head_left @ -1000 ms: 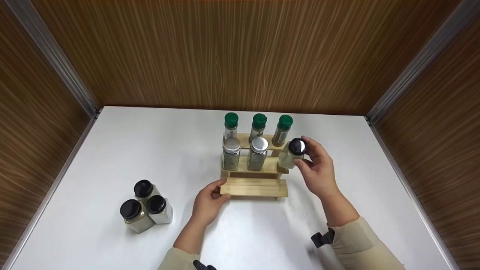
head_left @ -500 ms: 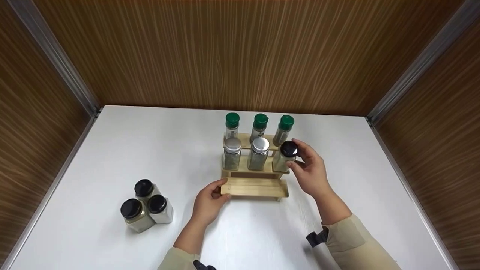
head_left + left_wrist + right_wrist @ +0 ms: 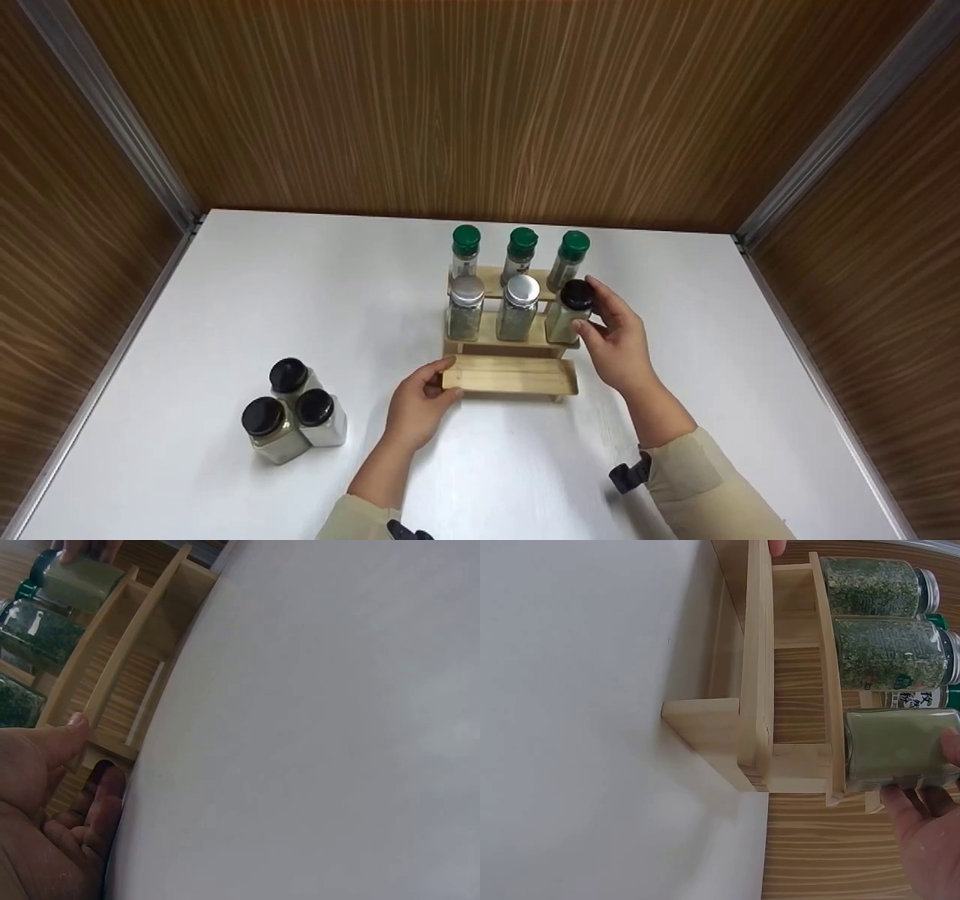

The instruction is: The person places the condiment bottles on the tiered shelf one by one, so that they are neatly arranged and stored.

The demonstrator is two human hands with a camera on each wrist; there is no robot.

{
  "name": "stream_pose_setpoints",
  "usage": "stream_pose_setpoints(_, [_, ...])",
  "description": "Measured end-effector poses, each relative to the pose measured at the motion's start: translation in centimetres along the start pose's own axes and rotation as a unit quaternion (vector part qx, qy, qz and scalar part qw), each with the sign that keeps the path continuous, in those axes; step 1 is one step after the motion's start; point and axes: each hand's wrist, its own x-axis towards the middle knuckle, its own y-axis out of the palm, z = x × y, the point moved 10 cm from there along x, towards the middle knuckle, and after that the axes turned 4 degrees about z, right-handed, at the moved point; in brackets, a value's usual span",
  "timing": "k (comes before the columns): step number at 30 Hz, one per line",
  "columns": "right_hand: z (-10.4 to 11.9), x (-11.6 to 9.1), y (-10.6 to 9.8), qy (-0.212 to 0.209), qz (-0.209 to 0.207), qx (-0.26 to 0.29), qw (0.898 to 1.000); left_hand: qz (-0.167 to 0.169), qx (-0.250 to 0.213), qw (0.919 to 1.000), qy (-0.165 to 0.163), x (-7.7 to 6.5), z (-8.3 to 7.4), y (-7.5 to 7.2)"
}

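A stepped wooden spice rack (image 3: 510, 375) stands on the white table. My left hand (image 3: 418, 407) grips the left end of its lowest step; in the left wrist view the thumb lies on the wood. With thumb and fingers my right hand (image 3: 621, 343) holds a black-capped jar (image 3: 900, 748) of pale green powder, upright at the right end of the middle step. Beside it on that step are two silver-capped jars of dried herbs, one in the middle (image 3: 517, 309) and one at the left (image 3: 466, 309). Three green-capped bottles (image 3: 518, 255) occupy the top step.
Three black-capped jars (image 3: 285, 439) stand close together on the table (image 3: 187, 337), left of my left hand. Wood-grain panels (image 3: 480, 112) enclose the table at the back and both sides.
The right hand has moved left and slightly down, bringing the black-capped jar from tilted beside the rack to upright on the middle step. The left hand keeps its grip on the rack.
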Motion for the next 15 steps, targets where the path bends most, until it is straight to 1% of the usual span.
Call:
stream_pose_setpoints(8, [0.0, -0.3, -0.3, -0.006, -0.004, -0.008, 1.000, 0.005, -0.011, 0.9998, 0.013, 0.0, 0.0, 0.3])
stream_pose_setpoints(15, [-0.4, -1.4, -2.0, 0.004, -0.046, 0.005, 0.999, 0.002, -0.013, 0.9997, 0.020, 0.0, -0.2, 0.2])
